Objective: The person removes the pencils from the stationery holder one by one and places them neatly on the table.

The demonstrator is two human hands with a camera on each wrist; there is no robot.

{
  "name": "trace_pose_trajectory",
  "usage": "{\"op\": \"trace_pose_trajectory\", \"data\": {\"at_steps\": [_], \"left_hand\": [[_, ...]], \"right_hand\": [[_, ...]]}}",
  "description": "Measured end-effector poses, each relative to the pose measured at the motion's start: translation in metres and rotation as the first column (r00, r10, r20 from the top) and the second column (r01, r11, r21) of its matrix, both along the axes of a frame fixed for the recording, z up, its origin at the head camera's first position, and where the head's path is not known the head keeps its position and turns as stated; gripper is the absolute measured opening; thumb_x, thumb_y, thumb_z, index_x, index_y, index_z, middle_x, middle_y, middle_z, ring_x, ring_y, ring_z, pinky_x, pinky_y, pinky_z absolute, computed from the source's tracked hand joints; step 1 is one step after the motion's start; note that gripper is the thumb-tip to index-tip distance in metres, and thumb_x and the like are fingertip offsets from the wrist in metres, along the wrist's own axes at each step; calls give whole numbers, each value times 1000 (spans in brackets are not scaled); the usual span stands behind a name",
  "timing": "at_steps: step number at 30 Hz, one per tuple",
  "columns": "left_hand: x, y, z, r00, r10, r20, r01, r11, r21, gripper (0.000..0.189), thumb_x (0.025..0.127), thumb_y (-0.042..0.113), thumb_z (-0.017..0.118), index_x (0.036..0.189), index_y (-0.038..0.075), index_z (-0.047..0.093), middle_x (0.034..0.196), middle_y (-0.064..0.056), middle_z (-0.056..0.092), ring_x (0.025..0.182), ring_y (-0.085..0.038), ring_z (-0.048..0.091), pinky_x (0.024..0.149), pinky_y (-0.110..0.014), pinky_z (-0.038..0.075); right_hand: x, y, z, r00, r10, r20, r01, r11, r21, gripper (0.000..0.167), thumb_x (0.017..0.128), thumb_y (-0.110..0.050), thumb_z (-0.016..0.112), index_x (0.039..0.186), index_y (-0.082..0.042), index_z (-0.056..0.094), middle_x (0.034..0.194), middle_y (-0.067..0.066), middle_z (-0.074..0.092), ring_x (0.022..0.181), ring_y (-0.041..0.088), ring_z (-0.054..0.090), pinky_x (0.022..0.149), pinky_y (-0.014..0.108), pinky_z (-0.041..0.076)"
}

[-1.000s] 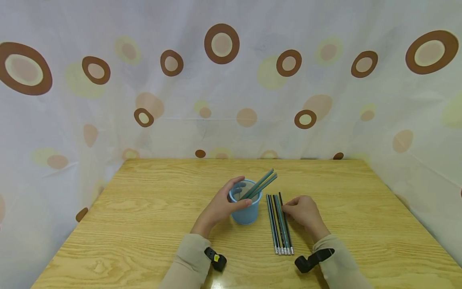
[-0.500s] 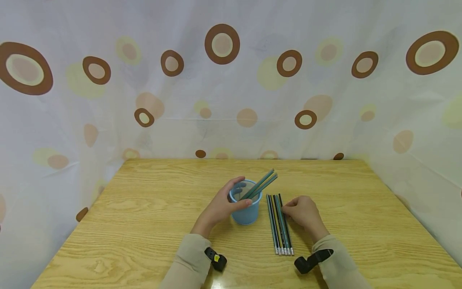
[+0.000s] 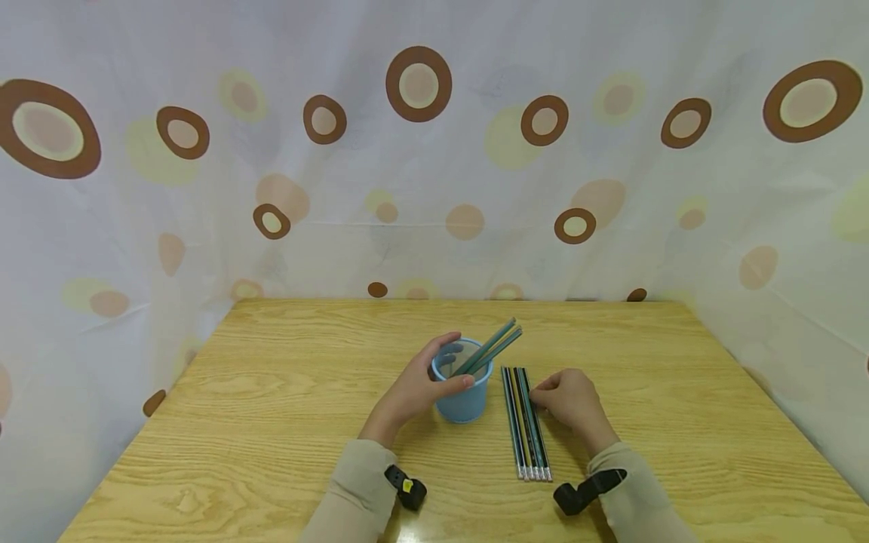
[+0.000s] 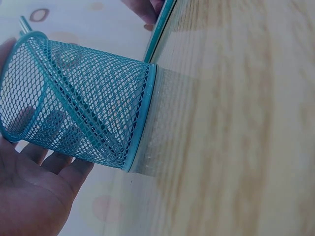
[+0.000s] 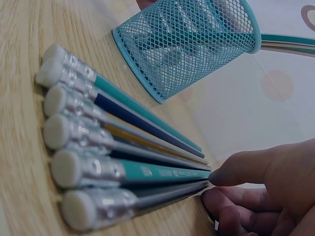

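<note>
**Row of six pencils (image 3: 526, 422), with mesh cup (image 3: 463, 407)**

Row: side by side on wooden table (image 3: 305, 377), erasers at six o'clock. Right hand (image 3: 572, 398): at the row's two o'clock, thumb and fingers pinching the outermost dark pencil (image 5: 162, 196). Cup: blue, upright, at the row's ten o'clock; holds leaning pencils (image 3: 492, 342), tops toward one o'clock. Left hand (image 3: 416, 391): gripping the cup, thumb at rim. Backdrop: circle-patterned cloth (image 3: 434, 166), twelve o'clock.

Can't read the print (image 5: 170, 172) on the nearer teal pencil (image 5: 135, 169), way too blurry. Right wrist cam's edge chops the right hand (image 5: 278, 184); left wrist cam crops the left hand (image 4: 34, 191) (bottom edge too). From the head, the mesh cup (image 3: 462, 403) hides its pencils' (image 3: 492, 347) lower ends.
</note>
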State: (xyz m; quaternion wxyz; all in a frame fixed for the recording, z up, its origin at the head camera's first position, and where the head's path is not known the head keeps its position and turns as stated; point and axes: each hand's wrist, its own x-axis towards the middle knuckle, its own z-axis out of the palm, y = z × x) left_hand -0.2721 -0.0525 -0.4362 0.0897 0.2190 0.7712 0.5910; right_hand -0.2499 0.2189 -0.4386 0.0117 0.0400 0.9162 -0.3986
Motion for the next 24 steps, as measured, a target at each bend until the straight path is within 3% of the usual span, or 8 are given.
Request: {"op": "trace_pose_trajectory", "data": {"at_steps": [6,14,24], "left_hand": [[0,0,-1,1000,-3,-4,3,1000,2,71,87,44,75,148,43,37,152,4,35,137,-26,37,102,-56,38],[0,0,0,1000,-5,-6,5,1000,2,72,87,44,75,148,43,37,152,5,36,137,-25,37,102,-56,38],[-1,0,-1,1000,-6,-5,6,1000,8,72,87,43,75,148,43,38,151,3,37,136,-26,38,102,-56,38]], "right_hand": [[0,1,1,1000,4,4,-4,1000,0,17,88,-16,70,84,0,76,78,4,68,74,20,60,64,35,49],[-2,4,0,1000,-9,-4,9,1000,-24,20,89,-16,70,92,3,76,90,10,70,90,26,62,77,44,51],[-2,3,4,1000,-21,23,23,994,-108,23,92,-16,66,98,4,74,85,8,69,74,20,58,59,31,48]]}}
